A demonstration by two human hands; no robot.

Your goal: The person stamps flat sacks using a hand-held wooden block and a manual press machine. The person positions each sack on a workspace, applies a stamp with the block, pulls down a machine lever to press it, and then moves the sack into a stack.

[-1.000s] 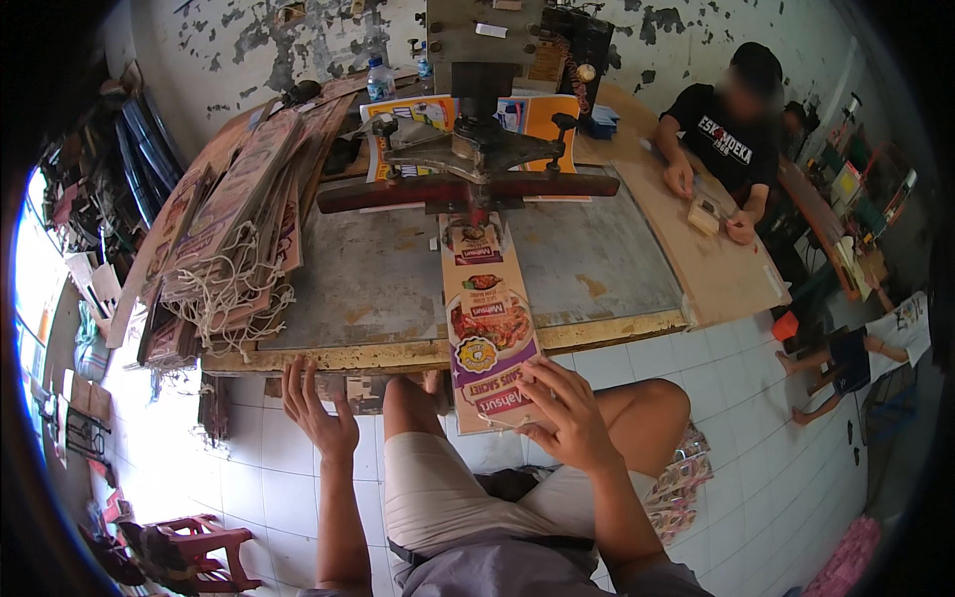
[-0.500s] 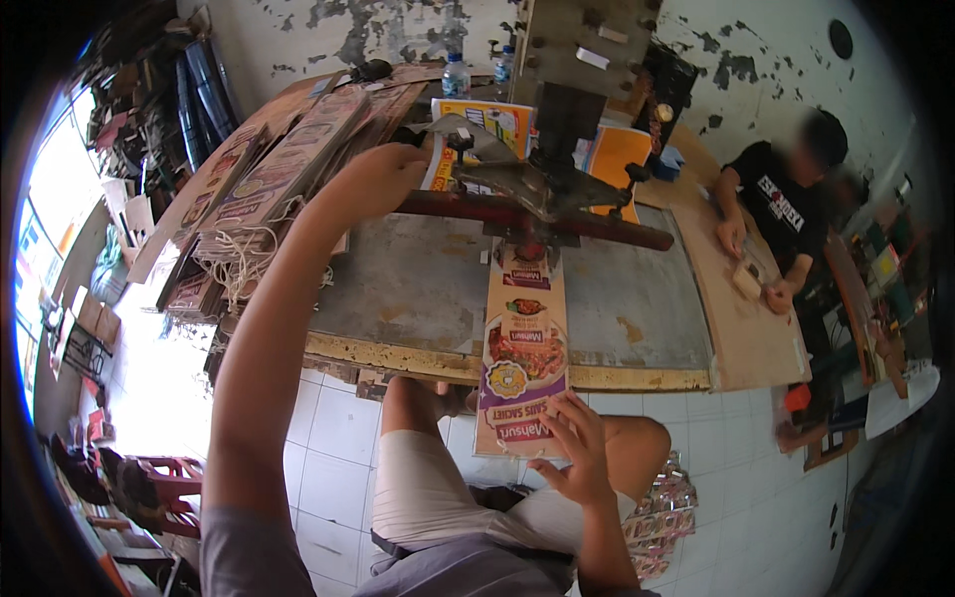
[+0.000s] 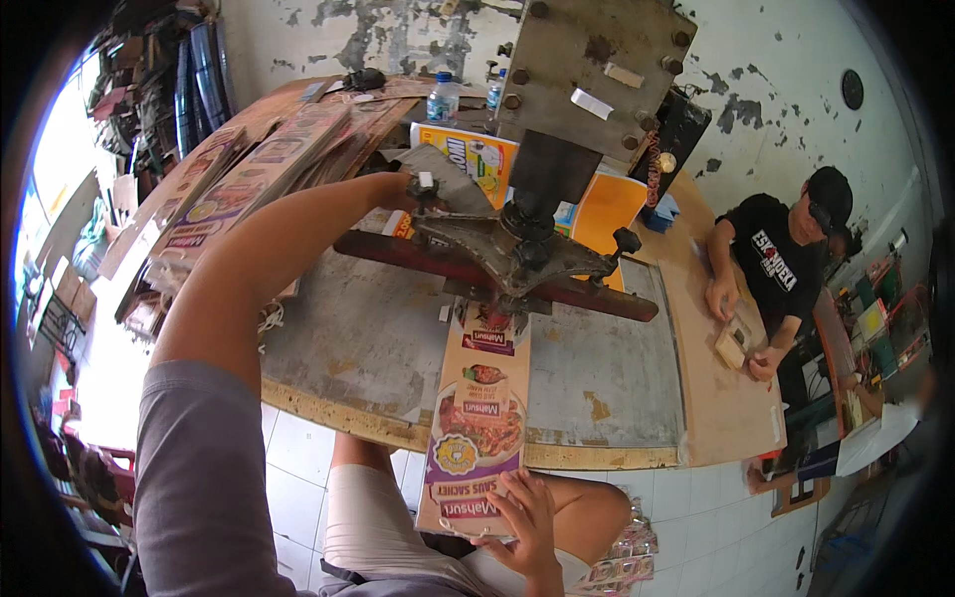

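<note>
A long printed cardboard strip (image 3: 479,418) with food pictures lies on the grey metal bed (image 3: 358,338) and hangs over its front edge. My right hand (image 3: 522,517) holds the strip's near end above my lap. My left hand (image 3: 403,187) reaches far forward and grips the lever of the dark metal press head (image 3: 512,249), which sits on a red bar (image 3: 448,269) across the strip's far end.
Stacks of the same printed strips (image 3: 249,184) lie at the back left. Water bottles (image 3: 443,98) stand at the rear. A person in a black shirt (image 3: 781,264) sits at the right, working on a wooden board (image 3: 711,398). White tiled floor lies below.
My left hand rose from the bed's front edge to the press lever. My view moved closer and tilted up. The right hand kept hold of the strip's near end.
</note>
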